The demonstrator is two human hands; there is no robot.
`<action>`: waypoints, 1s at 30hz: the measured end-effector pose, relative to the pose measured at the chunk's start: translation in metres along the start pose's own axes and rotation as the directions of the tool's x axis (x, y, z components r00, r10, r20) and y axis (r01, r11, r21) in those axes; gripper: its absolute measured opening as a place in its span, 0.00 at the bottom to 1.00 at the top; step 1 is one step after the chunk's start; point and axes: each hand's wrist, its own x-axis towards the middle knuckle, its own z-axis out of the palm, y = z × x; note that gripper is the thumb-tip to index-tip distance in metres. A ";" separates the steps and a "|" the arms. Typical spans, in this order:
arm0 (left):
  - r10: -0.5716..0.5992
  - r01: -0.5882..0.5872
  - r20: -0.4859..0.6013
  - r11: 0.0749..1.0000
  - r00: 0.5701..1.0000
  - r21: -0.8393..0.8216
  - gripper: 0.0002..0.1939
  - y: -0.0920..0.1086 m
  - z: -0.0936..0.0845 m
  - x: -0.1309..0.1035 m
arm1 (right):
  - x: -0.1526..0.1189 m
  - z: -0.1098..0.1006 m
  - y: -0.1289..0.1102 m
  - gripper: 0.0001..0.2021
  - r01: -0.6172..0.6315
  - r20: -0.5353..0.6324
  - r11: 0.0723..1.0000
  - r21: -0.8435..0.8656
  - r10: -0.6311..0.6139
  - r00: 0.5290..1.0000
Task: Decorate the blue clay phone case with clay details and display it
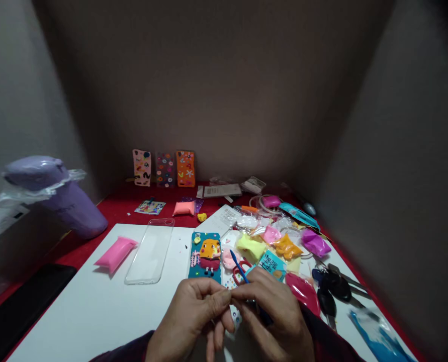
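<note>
My left hand (197, 317) is closed in a pinch, its thumb and forefinger meeting the fingertips of my right hand (269, 311). Whatever lies between the fingertips is too small to make out. A thin blue pointed modelling tool (240, 266) slants up out of my closed right hand. Just beyond the hands lies a teal phone case (195, 271) decorated with a clay figure. A sheet with small coloured gems (236, 317) shows partly below the fingers. Red-handled scissors (236, 275) and a pale pink clay lump (229, 258) lie beside the case.
A clear phone case (148, 256) and a pink clay packet (116, 253) lie left on the white board (84, 296). Several clay packets crowd the right, near keys (335, 286). Decorated cases (186, 168) lean on the back wall. A purple wrapped object (69, 201) stands far left.
</note>
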 end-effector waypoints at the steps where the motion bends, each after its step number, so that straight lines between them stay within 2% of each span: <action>1: -0.002 0.002 -0.008 1.000 1.000 0.028 0.19 0.000 -0.001 0.000 | 0.000 -0.001 0.000 0.06 -0.013 -0.005 1.000 0.000 0.013 1.000; 3: 0.011 -0.006 -0.060 0.997 0.998 0.082 0.19 0.004 -0.003 0.002 | 0.004 -0.005 0.000 0.06 -0.072 -0.014 0.997 0.016 0.072 0.997; 5: 0.087 -0.063 -0.175 0.988 0.981 0.141 0.16 0.011 -0.008 0.003 | 0.011 -0.012 -0.001 0.06 -0.174 -0.008 0.984 0.047 0.175 0.985; 6: 0.154 -0.111 -0.243 0.977 0.958 0.179 0.15 0.016 -0.012 0.005 | 0.016 -0.015 -0.001 0.06 -0.244 0.011 0.968 0.062 0.244 0.970; 9: 0.384 -0.248 -0.410 0.905 0.827 0.347 0.13 0.032 -0.030 0.008 | 0.032 -0.023 -0.002 0.08 -0.454 0.100 0.886 0.093 0.445 0.890; 10: 0.433 -0.244 -0.439 0.872 0.787 0.424 0.11 0.036 -0.037 0.009 | 0.035 -0.023 -0.002 0.09 -0.510 0.118 0.854 0.109 0.498 0.859; 12: 0.440 -0.182 -0.472 0.849 0.764 0.497 0.11 0.041 -0.050 0.008 | 0.038 -0.019 -0.002 0.11 -0.593 0.132 0.790 0.153 0.578 0.805; 14: 0.344 -0.085 -0.487 0.874 0.803 0.478 0.11 0.040 -0.060 0.006 | 0.034 -0.012 0.000 0.12 -0.646 0.147 0.736 0.201 0.630 0.763; 16: 0.223 -0.003 -0.458 0.901 0.860 0.434 0.12 0.036 -0.064 0.005 | 0.027 -0.006 0.002 0.13 -0.687 0.190 0.684 0.244 0.661 0.726; 18: 0.150 0.040 -0.420 0.911 0.895 0.410 0.13 0.032 -0.065 0.006 | 0.020 0.000 0.005 0.14 -0.721 0.253 0.629 0.291 0.676 0.692; 23: 0.088 0.067 -0.405 0.933 0.910 0.352 0.15 0.034 -0.062 0.007 | 0.015 0.006 0.009 0.16 -0.766 0.376 0.515 0.385 0.670 0.640; 26: 0.069 0.051 -0.367 0.950 0.928 0.307 0.12 0.035 -0.064 0.007 | 0.015 0.007 0.008 0.16 -0.776 0.382 0.491 0.397 0.680 0.626; 30: 0.065 0.008 -0.260 0.963 0.963 0.270 0.06 0.033 -0.069 0.011 | 0.016 0.006 0.007 0.15 -0.783 0.389 0.477 0.399 0.686 0.615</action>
